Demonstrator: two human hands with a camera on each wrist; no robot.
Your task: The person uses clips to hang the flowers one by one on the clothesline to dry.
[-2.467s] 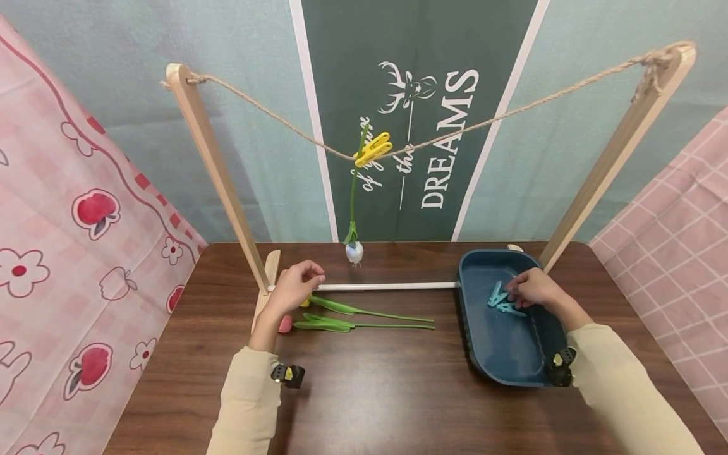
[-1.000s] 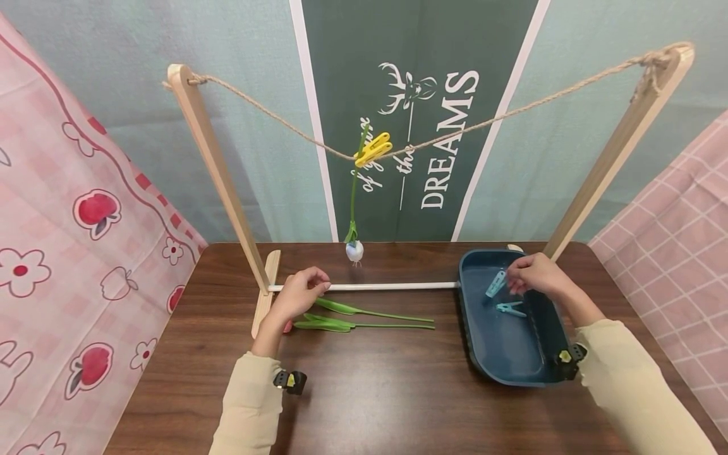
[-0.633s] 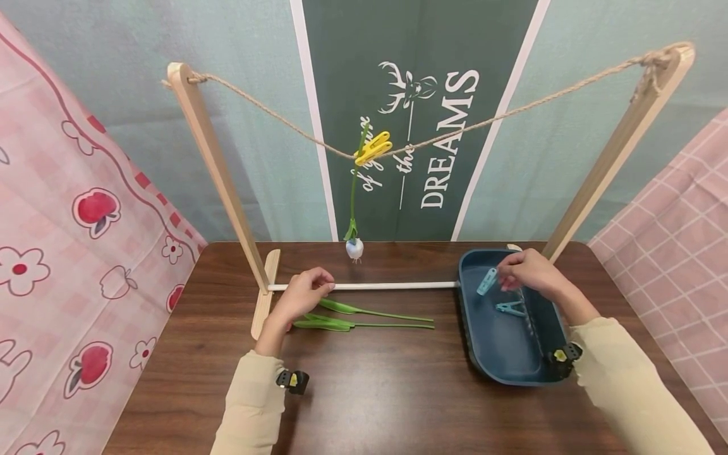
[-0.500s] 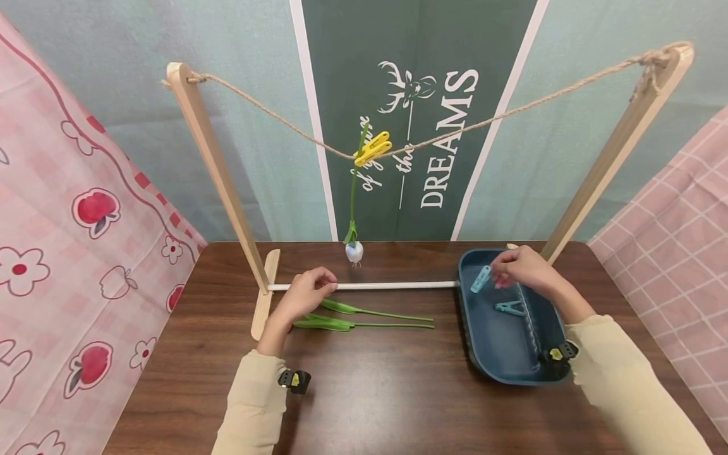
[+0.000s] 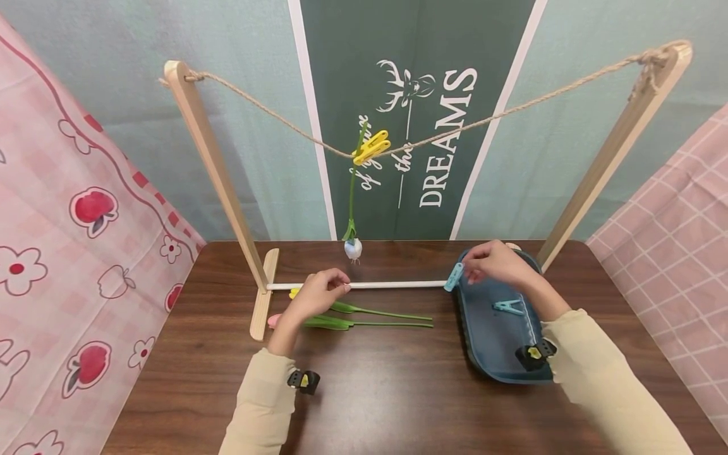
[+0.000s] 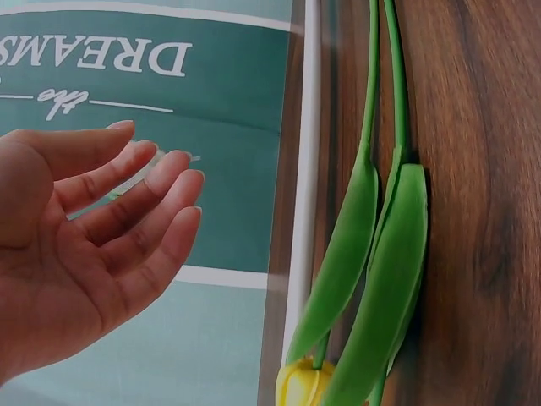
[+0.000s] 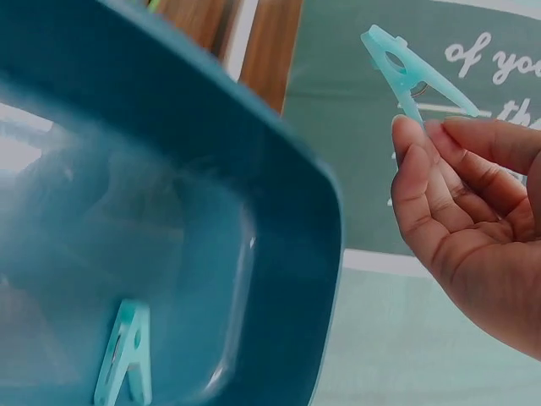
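My right hand [image 5: 496,264] pinches a light blue clothespin [image 5: 454,277] by one leg between thumb and fingers, over the left rim of the dark blue basin [image 5: 493,373]. A second light blue clothespin [image 7: 125,353] lies on the basin's floor. My left hand [image 6: 110,228] hovers with loosely bent fingers and holds nothing, above a yellow tulip [image 6: 304,382] and a pink tulip [image 5: 274,321] lying side by side on the table. From the sagging rope [image 5: 273,115], a yellow clothespin [image 5: 371,148] holds a white-blue tulip [image 5: 352,248] upside down by its stem.
Two wooden posts, the left post [image 5: 218,170] and the right post [image 5: 614,158], carry the rope. A white rod [image 5: 392,285] runs low between them, just behind the tulips. Printed curtains [image 5: 256,189] close off the back and sides of the brown table [image 5: 387,392].
My right hand has picked one light blue clothespin out of the basin and carried it left to the rim. My left hand has drifted slightly right, uncovering the tulip heads.
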